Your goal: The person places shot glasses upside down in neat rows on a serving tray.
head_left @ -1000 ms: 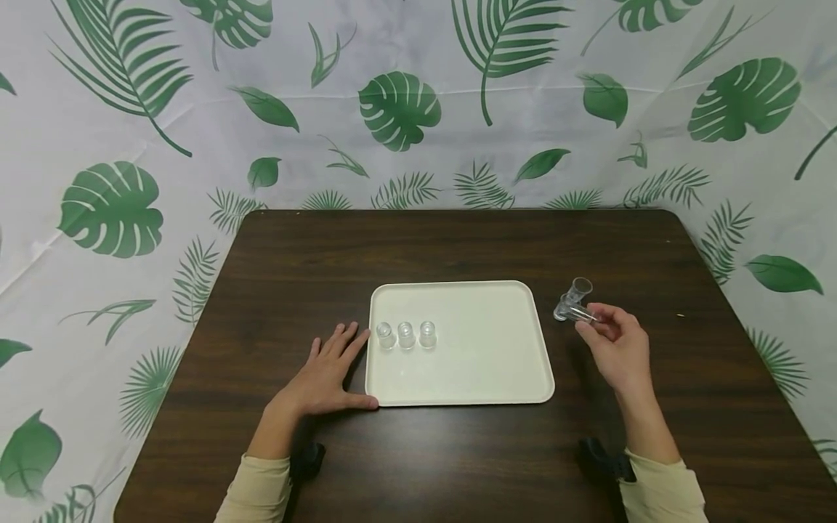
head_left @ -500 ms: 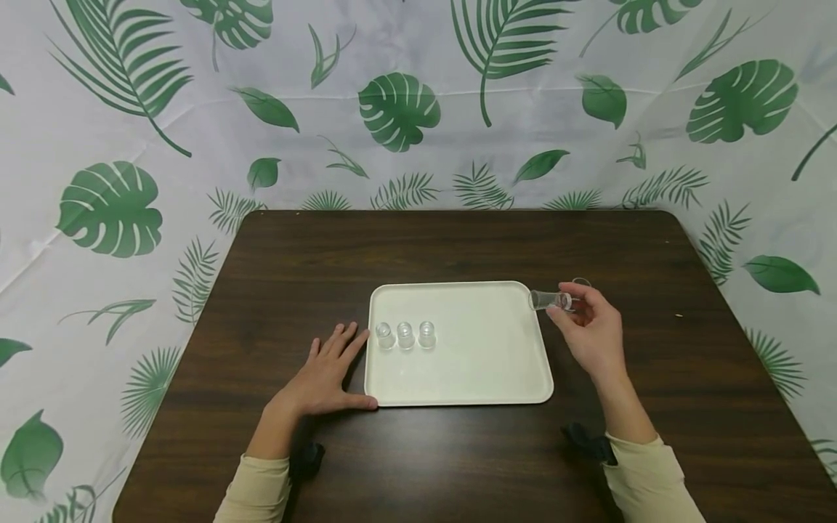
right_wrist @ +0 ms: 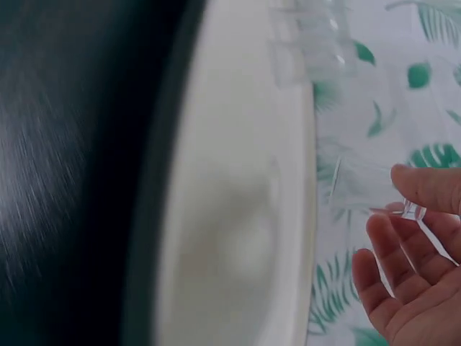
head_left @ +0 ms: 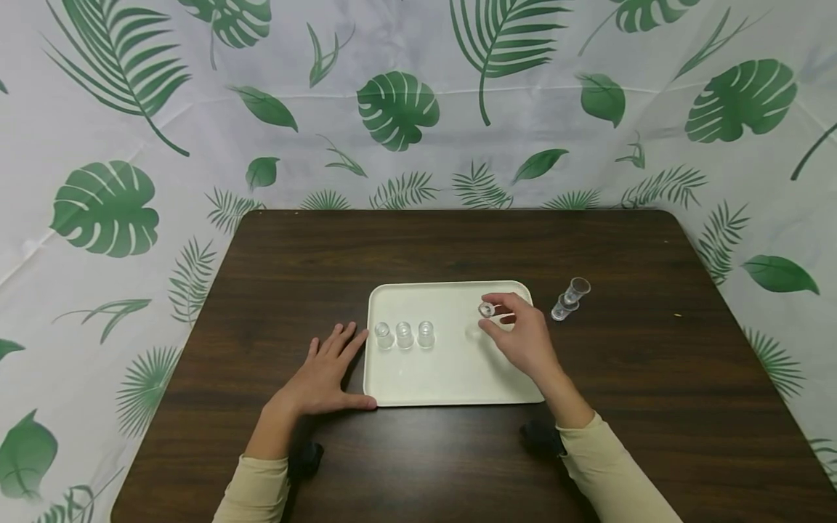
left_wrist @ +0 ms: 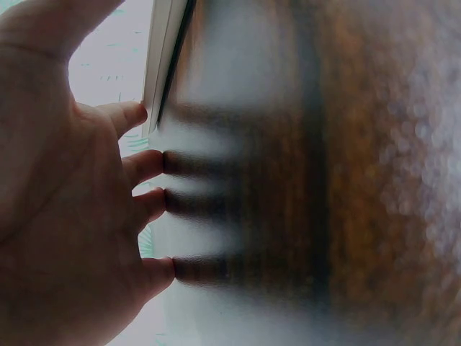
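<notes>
My right hand [head_left: 519,335] pinches a small clear shot glass [head_left: 486,310] by its thick base, above the right half of a cream tray [head_left: 458,385]. In the right wrist view, the glass's wide mouth points down toward the tray, apart from it. Three similar shot glasses [head_left: 405,335] stand in a row on the tray's left side, seemingly bases up. My left hand [head_left: 323,381] rests beside the tray, fingers spread, with thumb and index fingertip at its left edge. The left wrist view shows the fingertips [left_wrist: 155,205] against the dark table.
Right of the tray, clear shot glasses [head_left: 571,298] sit on the dark wood table [head_left: 445,465], one set into another and leaning. A white cloth with green leaves [head_left: 399,112] hangs behind the table's far edge.
My right hand has carried the shot glass left from beside the stacked glasses to over the tray, turning it mouth down. The left hand has stayed in place.
</notes>
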A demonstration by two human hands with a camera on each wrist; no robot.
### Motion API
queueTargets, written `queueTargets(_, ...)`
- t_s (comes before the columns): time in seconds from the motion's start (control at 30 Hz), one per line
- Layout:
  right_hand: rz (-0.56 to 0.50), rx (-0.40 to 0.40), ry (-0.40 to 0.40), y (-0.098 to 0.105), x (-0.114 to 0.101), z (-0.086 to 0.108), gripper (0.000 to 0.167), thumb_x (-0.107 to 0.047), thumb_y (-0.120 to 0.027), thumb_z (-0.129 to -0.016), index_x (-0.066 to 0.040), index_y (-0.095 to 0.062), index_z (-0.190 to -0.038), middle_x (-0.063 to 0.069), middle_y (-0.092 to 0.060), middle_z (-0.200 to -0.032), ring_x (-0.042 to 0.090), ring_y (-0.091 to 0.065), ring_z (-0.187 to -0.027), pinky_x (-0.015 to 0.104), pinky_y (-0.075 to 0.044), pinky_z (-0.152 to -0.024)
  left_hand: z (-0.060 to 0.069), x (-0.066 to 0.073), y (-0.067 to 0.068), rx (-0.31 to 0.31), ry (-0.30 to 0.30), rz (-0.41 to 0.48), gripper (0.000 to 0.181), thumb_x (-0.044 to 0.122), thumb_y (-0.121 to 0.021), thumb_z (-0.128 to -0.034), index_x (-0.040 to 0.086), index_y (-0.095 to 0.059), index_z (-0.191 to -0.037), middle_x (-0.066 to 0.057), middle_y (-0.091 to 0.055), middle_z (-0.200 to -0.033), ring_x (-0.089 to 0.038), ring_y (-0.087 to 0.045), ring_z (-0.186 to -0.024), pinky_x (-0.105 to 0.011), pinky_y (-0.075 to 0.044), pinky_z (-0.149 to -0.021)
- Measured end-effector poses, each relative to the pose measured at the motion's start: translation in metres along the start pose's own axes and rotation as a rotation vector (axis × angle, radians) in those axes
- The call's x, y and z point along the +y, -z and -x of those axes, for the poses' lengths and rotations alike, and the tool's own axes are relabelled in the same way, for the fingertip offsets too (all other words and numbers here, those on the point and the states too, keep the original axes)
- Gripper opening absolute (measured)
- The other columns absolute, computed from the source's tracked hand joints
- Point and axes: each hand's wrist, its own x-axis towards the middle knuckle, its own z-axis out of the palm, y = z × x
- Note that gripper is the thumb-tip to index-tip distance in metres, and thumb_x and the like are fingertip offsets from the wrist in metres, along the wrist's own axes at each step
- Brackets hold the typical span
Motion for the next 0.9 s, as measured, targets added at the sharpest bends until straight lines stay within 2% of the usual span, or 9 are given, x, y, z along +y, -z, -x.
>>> queueTargets(0.2,0.030,-0.078,0.053,-0.026,-0.004,0.002,0.036,-0.002,-0.079,-0.080,-0.008,-0.070,-0.115,0.003,-0.068,-0.104,0.021,-0.066,-0.093,0.043,-0.054,-0.080,0.002,0.003,0.004,-0.003,0.005,0.002,0.119,0.074,-0.071,-0.0694,0.017,-0.017,-0.159,-0.014,-0.012,-0.163,-0.036,-0.005,-0.149,-0.068,-0.005,-0.111)
queueTargets(0.4,0.053,-0.108,0.089,-0.043,-0.008,0.005,0.035,-0.001,-0.078,-0.080,-0.009,-0.071,-0.113,0.000,-0.068,-0.103,0.017,-0.065,-0.091,0.041,-0.053,-0.079,0.002,0.004,0.004,0.002,0.001,-0.002,0.119,0.073,-0.072,-0.0697,0.017,-0.017,-0.159,-0.014,-0.012,-0.163,-0.036,-0.005,-0.149,-0.068,-0.006,-0.111)
queueTargets(0.6,0.081,-0.129,0.101,-0.052,-0.009,0.008,0.034,-0.001,-0.078,-0.080,-0.010,-0.071,-0.112,0.000,-0.068,-0.104,0.017,-0.064,-0.091,0.039,-0.052,-0.080,0.002,0.004,0.003,0.002,-0.002,-0.010,0.119,0.074,-0.071,-0.0697,0.017,-0.017,-0.159,-0.014,-0.013,-0.163,-0.036,-0.006,-0.149,-0.068,-0.006,-0.111)
queueTargets(0.9,0.102,-0.122,0.123,-0.055,-0.009,0.008,0.033,-0.001,-0.079,-0.079,-0.011,-0.071,-0.110,0.000,-0.068,-0.103,0.016,-0.064,-0.090,0.037,-0.053,-0.079,0.002,0.005,0.005,0.005,-0.008,-0.009,0.118,0.072,-0.073,-0.0701,0.016,-0.018,-0.159,-0.015,-0.013,-0.162,-0.037,-0.006,-0.149,-0.068,-0.006,-0.111)
